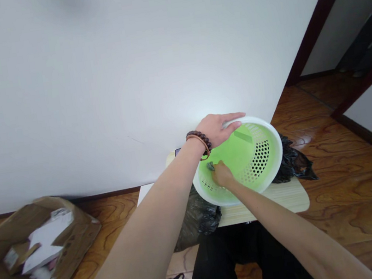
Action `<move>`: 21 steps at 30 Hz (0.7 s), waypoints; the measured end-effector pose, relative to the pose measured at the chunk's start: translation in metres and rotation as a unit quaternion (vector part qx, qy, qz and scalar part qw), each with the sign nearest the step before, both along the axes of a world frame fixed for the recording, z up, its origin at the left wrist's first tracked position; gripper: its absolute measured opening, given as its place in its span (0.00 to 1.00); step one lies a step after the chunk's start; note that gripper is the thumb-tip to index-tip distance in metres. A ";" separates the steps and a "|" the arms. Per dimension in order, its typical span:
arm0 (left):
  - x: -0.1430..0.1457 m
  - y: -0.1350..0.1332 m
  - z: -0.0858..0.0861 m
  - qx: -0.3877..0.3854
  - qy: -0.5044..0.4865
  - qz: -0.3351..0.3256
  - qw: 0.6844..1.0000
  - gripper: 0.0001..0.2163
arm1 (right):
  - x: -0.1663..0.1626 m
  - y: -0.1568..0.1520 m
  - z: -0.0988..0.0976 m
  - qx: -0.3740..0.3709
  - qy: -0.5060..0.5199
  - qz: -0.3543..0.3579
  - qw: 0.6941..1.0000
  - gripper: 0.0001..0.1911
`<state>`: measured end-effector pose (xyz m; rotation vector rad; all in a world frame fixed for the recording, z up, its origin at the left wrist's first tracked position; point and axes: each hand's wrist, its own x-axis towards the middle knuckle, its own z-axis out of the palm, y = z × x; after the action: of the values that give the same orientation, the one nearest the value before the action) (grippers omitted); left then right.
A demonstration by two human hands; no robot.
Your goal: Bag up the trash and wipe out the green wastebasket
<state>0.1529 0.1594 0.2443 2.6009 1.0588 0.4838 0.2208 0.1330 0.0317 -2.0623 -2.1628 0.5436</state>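
Observation:
A light green plastic basket [264,176] with a white rim and rows of holes is tilted towards me over a small pale wooden table [295,194]. My left hand [217,128], with beads at its wrist, grips the far rim, thumb on the inside and fingers over the edge. Inside the basket, near its left wall, my right hand [223,174] is closed on a small grey cloth [210,166]. Only a crumpled end of the cloth shows beyond the fingers; the rest is hidden.
Black plastic bags lie on both sides of the basket, one bag [199,214] left and another bag [296,160] right. A white wall [128,82] rises behind the table. An open cardboard box [78,237] with papers stands on the wooden floor at left.

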 end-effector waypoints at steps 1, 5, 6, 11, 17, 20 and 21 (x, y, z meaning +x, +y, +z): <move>0.000 0.000 0.000 0.002 0.000 0.002 1.000 0.21 | -0.007 -0.003 0.002 -0.007 0.033 0.027 0.999 0.15; -0.001 0.000 -0.001 0.011 0.002 0.004 1.000 0.20 | 0.009 -0.015 0.012 -0.007 0.015 0.112 0.994 0.14; -0.001 0.000 -0.001 0.012 0.003 0.004 1.000 0.20 | 0.022 -0.017 0.014 0.004 -0.026 0.112 0.993 0.14; 0.001 0.001 -0.001 0.014 0.006 0.007 1.000 0.21 | 0.065 -0.019 0.013 0.075 -0.170 0.070 0.980 0.16; 0.000 0.000 0.000 0.015 0.001 0.014 1.000 0.21 | 0.018 -0.025 -0.001 0.008 -0.014 0.034 0.999 0.15; -0.001 0.000 0.000 0.021 0.001 0.020 1.000 0.21 | 0.006 -0.028 -0.002 0.016 0.024 0.057 0.998 0.16; -0.002 0.000 0.000 0.023 0.002 0.018 1.000 0.21 | 0.010 -0.027 -0.001 0.017 0.004 0.065 0.998 0.16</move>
<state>0.1513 0.1594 0.2446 2.6263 1.1109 0.5182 0.2311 0.1058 0.0309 -1.9088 -2.2980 0.5239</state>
